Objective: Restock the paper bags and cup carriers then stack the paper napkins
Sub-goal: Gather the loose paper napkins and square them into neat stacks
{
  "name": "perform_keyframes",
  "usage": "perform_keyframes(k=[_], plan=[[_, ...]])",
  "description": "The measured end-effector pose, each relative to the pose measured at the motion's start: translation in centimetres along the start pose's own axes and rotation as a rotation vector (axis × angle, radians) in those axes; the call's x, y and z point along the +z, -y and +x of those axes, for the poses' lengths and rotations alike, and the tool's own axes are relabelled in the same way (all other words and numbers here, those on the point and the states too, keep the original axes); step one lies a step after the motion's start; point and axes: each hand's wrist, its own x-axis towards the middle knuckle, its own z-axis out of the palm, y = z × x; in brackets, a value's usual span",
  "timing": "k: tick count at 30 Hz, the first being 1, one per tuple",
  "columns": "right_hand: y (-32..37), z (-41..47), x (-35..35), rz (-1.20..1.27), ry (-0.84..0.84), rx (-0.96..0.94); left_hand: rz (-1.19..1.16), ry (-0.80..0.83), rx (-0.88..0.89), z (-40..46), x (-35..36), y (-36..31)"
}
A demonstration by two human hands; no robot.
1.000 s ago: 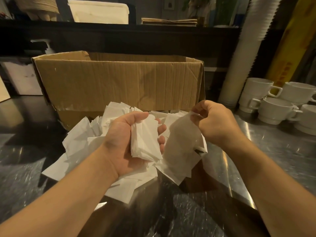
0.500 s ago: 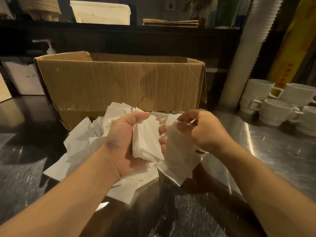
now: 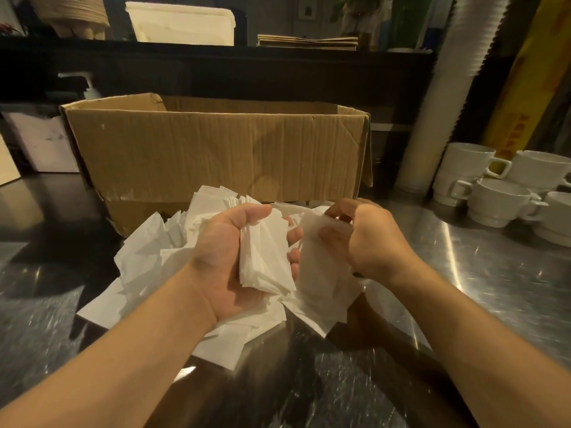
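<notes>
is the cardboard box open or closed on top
Open. The box has no lid across its top: its flaps stand up and the far inner wall shows. What lies inside cannot be seen.

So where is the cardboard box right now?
In the head view the cardboard box stands on the counter left of centre, just behind the loose napkin pile, with the tall cup stack and white mugs to its right.

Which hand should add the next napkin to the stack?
Right. The right hand already pinches a loose napkin beside the stack, while the left hand is full, gripping that stack.
</notes>
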Motion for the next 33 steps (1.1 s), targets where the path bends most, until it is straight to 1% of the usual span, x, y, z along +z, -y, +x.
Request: perform_keyframes(k=[2, 4, 9, 10, 12, 14, 16, 17, 19, 21, 23, 25, 26, 28, 31, 32, 33], plan=[[0.1, -0.2, -0.1, 0.042, 0.056, 0.038, 0.007, -0.007, -0.002, 0.0, 0.0, 0.0], [0.1, -0.2, -0.3, 0.054, 0.068, 0.045, 0.004, -0.009, -0.003, 0.0, 0.1, 0.0], [0.4, -0.2, -1.7, 0.267, -0.134, -0.02, -0.022, 0.01, -0.001, 0.2, -0.1, 0.0], [0.5, -0.3, -2.2, 0.355, -0.167, -0.033, -0.025, 0.013, 0.001, 0.2, -0.2, 0.0], [0.8, -0.3, -2.9, 0.572, -0.18, -0.01, -0.028, 0.017, 0.007, 0.3, -0.3, -0.1], [0.9, -0.4, -3.8, 0.818, -0.084, 0.053, -0.007, 0.009, 0.014, 0.4, -0.3, 0.0], [0.9, -0.6, -4.7, 0.995, 0.14, 0.077, 0.007, 0.013, 0.019, 0.3, -0.3, 0.0], [0.9, -0.7, -4.9, 1.026, 0.266, 0.066, 0.003, 0.018, 0.028, 0.3, -0.3, 0.0], [1.3, -1.0, -4.8, 1.011, 0.437, -0.01, 0.002, 0.038, 0.037, 0.3, -0.3, -0.1], [1.9, -1.4, -3.9, 0.936, 0.481, -0.066, 0.057, 0.104, 0.033, 0.1, -0.2, 0.1], [2.3, -1.7, -2.8, 0.833, 0.458, -0.078, 0.147, 0.144, 0.038, -0.1, 0.1, 0.3], [2.7, -2.0, -2.0, 0.731, 0.4, -0.056, 0.202, 0.14, 0.047, -0.1, 0.2, 0.3], [2.8, -2.2, -1.7, 0.703, 0.378, -0.037, 0.211, 0.153, 0.041, 0.1, 0.0, 0.3], [3.1, -2.5, -1.3, 0.685, 0.353, -0.01, 0.206, 0.238, 0.006, 0.4, -0.4, 0.4], [3.3, -2.4, -1.0, 0.568, 0.298, -0.055, 0.216, 0.276, -0.007, 0.4, -0.5, 0.3], [3.3, -2.2, -1.1, 0.517, 0.315, -0.088, 0.234, 0.257, -0.006, 0.3, -0.5, 0.3], [3.2, -2.1, -1.4, 0.487, 0.366, -0.123, 0.262, 0.246, -0.027, 0.1, -0.5, 0.3]])
